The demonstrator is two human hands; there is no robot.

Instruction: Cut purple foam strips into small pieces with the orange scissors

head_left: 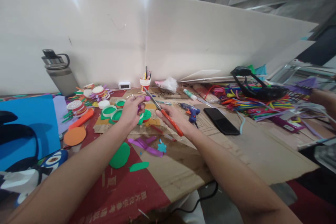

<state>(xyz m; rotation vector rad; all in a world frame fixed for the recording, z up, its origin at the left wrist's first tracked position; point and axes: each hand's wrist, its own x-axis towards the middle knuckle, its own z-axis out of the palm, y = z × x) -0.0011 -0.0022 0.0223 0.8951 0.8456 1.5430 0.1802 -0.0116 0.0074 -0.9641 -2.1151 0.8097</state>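
My left hand (132, 110) pinches a small piece of purple paper (147, 98) between thumb and fingers. In my right hand (174, 117) is a pair of scissors (168, 116) with orange-red handles, its blades pointing up and left close to the purple paper. Whether the blades touch the paper I cannot tell. Behind and left of my left hand lie several green-filled white rings (109, 111). Below my hands are purple paper strips (147, 147), a blue flower cutout (162, 146), a green paper circle (120, 155) and a green strip (139, 166).
A blue glue gun (193, 112) and a black phone (221, 121) lie to the right. Colourful pipe cleaners (252, 108) are piled beyond. At left stand a grey bottle (59, 73) and blue sheet (28, 126). A pen cup (145, 84) is at the back. Another person's hand (324, 96) shows far right.
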